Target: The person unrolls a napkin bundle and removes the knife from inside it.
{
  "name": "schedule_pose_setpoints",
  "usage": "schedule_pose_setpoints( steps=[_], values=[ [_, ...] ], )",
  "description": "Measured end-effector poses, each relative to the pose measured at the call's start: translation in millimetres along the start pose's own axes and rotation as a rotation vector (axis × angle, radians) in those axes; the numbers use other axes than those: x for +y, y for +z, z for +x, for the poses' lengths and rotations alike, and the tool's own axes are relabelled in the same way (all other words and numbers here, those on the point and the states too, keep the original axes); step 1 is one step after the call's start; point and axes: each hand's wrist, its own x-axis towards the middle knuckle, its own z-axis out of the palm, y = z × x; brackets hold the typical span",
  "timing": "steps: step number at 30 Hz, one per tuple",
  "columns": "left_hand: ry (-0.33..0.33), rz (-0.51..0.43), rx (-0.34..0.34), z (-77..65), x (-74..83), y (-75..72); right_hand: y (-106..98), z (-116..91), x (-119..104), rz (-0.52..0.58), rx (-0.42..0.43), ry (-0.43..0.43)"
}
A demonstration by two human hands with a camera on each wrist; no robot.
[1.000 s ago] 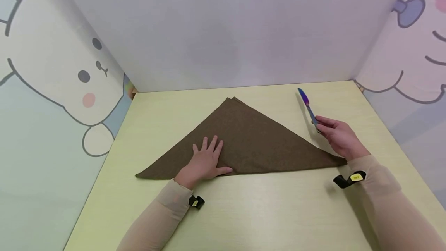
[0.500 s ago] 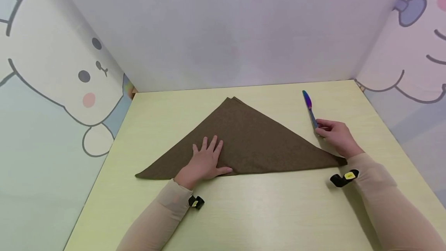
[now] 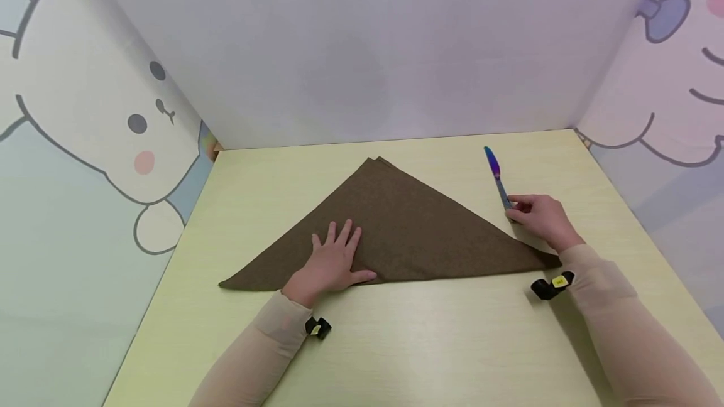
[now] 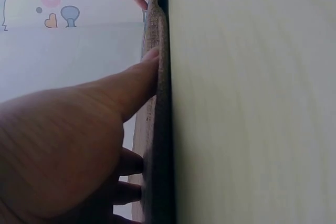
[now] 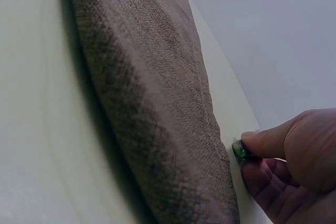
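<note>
A brown cloth (image 3: 421,218), folded into a triangle with its tip away from me, lies on the table. My left hand (image 3: 330,265) rests on its left half with spread fingers, the thumb along the long front edge. Off the cloth's right slope, my right hand (image 3: 542,220) pinches the handle end of an iridescent blue-purple table knife (image 3: 494,165). The blade points to the back of the table. In the right wrist view, the knife's handle end (image 5: 241,149) shows between thumb and fingers, beside the cloth (image 5: 152,77). Whether the knife touches the table cannot be told.
A pale wood-look table (image 3: 396,344) carries the cloth. A plain whitish wall (image 3: 362,49) stands at its back edge, and cartoon-printed panels (image 3: 85,112) flank both sides. A small black device with a yellow label sits at each wrist.
The right hand and the knife have shifted slightly; the hand is now a little further left and its fingers have come closer round the handle. The left hand and cloth stay put.
</note>
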Motion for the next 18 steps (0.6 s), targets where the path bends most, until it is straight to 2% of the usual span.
schedule_pose_setpoints(
  steps=[10, 18],
  values=[
    [-0.008, -0.032, -0.003, -2.1, 0.1, -0.8, -0.7, 2.8, -1.9, -0.012, 0.010, -0.007],
    [0.002, -0.039, 0.002, -1.0, -0.5, 0.5, -0.3, 1.7, -0.3, 0.017, -0.001, 0.028]
  ],
)
